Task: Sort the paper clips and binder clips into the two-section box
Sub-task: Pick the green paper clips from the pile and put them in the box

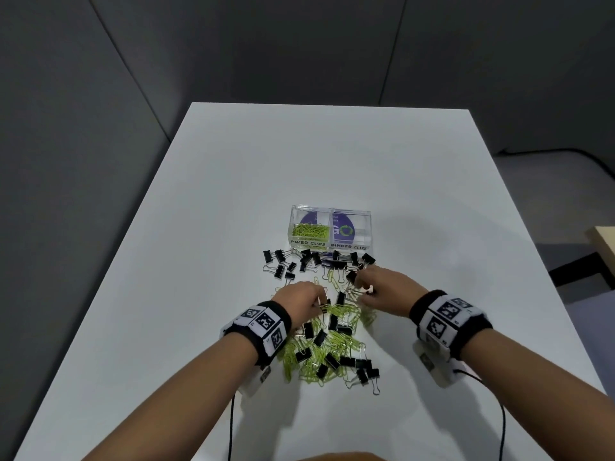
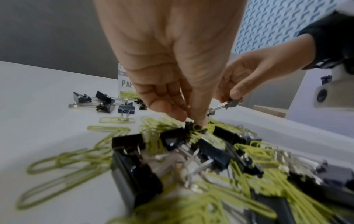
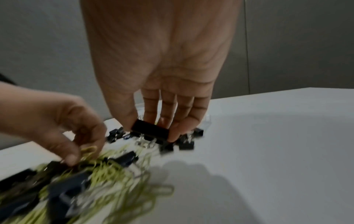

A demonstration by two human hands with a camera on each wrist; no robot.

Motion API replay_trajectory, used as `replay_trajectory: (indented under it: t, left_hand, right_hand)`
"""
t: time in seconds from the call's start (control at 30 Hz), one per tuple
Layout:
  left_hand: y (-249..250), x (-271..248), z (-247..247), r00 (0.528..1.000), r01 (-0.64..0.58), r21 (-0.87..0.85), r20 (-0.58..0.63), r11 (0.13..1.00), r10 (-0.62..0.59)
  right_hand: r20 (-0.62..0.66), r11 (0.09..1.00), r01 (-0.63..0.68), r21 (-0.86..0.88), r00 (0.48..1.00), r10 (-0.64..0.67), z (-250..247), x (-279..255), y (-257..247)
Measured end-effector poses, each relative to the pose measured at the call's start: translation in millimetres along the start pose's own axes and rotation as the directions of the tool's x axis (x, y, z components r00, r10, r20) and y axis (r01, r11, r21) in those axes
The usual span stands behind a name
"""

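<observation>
right hand (image 3: 153, 91) pinched a black binder clip (image 3: 150, 130), lifted clear for sorting. left hand (image 2: 172, 68) pinched green paper clips (image 1: 327, 309) from the mixed pile (image 1: 327, 354) (tangled together). the box (image 1: 366, 224) stood just beyond, near side labelled, paper clips in its left section.

A clear two-section box (image 1: 331, 227) stands upright on the white counter (image 1: 199, 244), far of the clutter. Its left section (hand-lettered PAPER CLIPS) holds a heap of lime-green paper clips (image 1: 309, 230); the right section, lettered BINDER CLIPS, shows no clips. Black binder clips (image 1: 283, 262) with silver wire handles lie scattered just near of the box. Nearer still, a mixed pile (image 1: 329, 354) of green paper clips and black binder clips spreads across the counter, tangled together.
</observation>
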State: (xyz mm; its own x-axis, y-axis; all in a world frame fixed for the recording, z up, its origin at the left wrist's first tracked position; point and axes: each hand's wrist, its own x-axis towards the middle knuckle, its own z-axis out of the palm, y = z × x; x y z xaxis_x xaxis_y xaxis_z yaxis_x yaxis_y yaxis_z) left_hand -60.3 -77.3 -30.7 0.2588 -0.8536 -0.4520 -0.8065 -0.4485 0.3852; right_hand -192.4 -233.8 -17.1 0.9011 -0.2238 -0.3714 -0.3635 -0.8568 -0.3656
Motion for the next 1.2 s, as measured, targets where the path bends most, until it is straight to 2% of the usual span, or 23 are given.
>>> replay_trajectory:
  t: [0.1, 0.27, 0.33, 0.37, 0.47, 0.53, 0.63, 0.87, 1.07, 1.2]
  left_hand:
    - [-6, 2, -11, 1.000, -0.009, -0.031, -0.008, 0.999, 0.008]
    - [-17, 9, -31, 0.980, 0.040, -0.046, -0.192, 0.998, -0.048]
    - [-21, 12, -31, 0.979, 0.064, -0.002, -0.196, 0.998, -0.063]
    - [-23, 14, -30, 0.978, 0.061, 0.025, -0.200, 0.998, -0.055]
    - [-18, 15, -21, 0.977, -0.012, 0.093, -0.209, 0.996, 0.032]
    - [-11, 16, -12, 0.985, -0.087, 0.189, -0.134, 0.978, 0.114]
    - [-5, 20, -3, 0.988, -0.124, 0.275, -0.059, 0.953, 0.146]
    - [-7, 22, 1, 0.980, -0.156, 0.316, -0.070, 0.936, 0.187]
    - [-9, 27, -5, 0.988, -0.153, 0.228, 0.007, 0.962, 0.156]
    - [-12, 27, -8, 0.985, -0.172, 0.159, 0.020, 0.972, 0.171]
  right_hand:
    - [-0.047, 0.998, -0.045, 0.049, 0.998, 0.047, -21, 3, 5]
    - [-0.253, 0.973, -0.222, 0.059, 0.940, 0.230, -30, 16, 15]
    - [-0.306, 0.977, -0.214, 0.005, 0.930, 0.205, -22, 18, 14]
    - [-0.322, 0.986, -0.159, -0.043, 0.937, 0.137, -15, 19, 11]
    - [-0.230, 0.971, 0.073, -0.227, 0.965, -0.126, 9, 15, -7]
    - [-0.179, 0.949, 0.151, -0.278, 0.962, -0.205, 25, 14, -12]
    - [-0.101, 0.954, 0.139, -0.267, 0.980, -0.171, 30, 13, -19]
    - [-0.064, 0.979, 0.086, -0.186, 0.993, -0.099, 32, 13, -20]
    - [-0.011, 0.998, 0.050, -0.034, 0.999, -0.051, 25, 8, -21]
    - [-0.067, 0.998, 0.032, 0.062, 0.997, -0.028, 15, 7, -16]
